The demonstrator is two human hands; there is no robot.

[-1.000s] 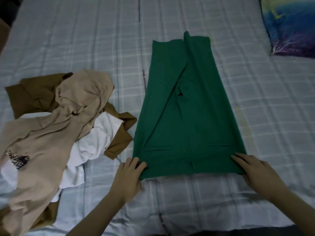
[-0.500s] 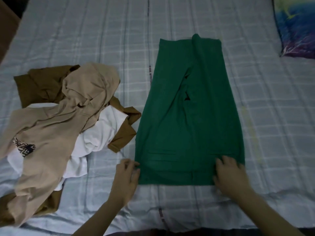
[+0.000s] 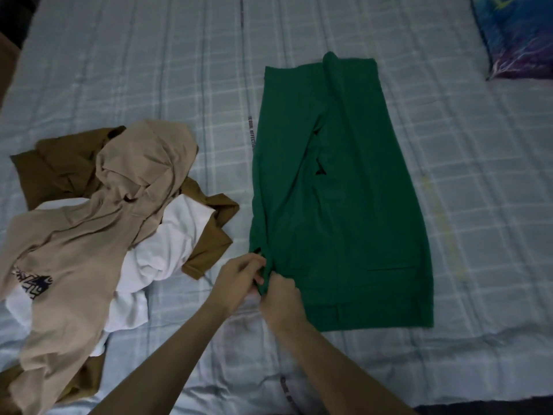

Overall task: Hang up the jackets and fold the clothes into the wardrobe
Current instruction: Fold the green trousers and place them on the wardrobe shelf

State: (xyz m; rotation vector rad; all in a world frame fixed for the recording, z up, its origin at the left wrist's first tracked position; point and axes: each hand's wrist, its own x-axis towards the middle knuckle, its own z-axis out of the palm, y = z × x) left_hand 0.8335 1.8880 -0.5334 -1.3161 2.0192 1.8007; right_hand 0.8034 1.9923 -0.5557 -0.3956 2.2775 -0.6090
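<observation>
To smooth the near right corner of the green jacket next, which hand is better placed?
Probably the right hand: it is nearer that corner of the green jacket. Both it and the left hand pinch the near left corner.

Green garment (image 3: 338, 205) flat lengthwise on bed, beside heaped beige, white, brown clothes (image 3: 98, 223).

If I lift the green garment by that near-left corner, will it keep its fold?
Probably not: the green garment looks thin and floppy, bunching where both hands pinch it. Likely light. It would probably drape and unfold from the left hand and right hand.
</observation>
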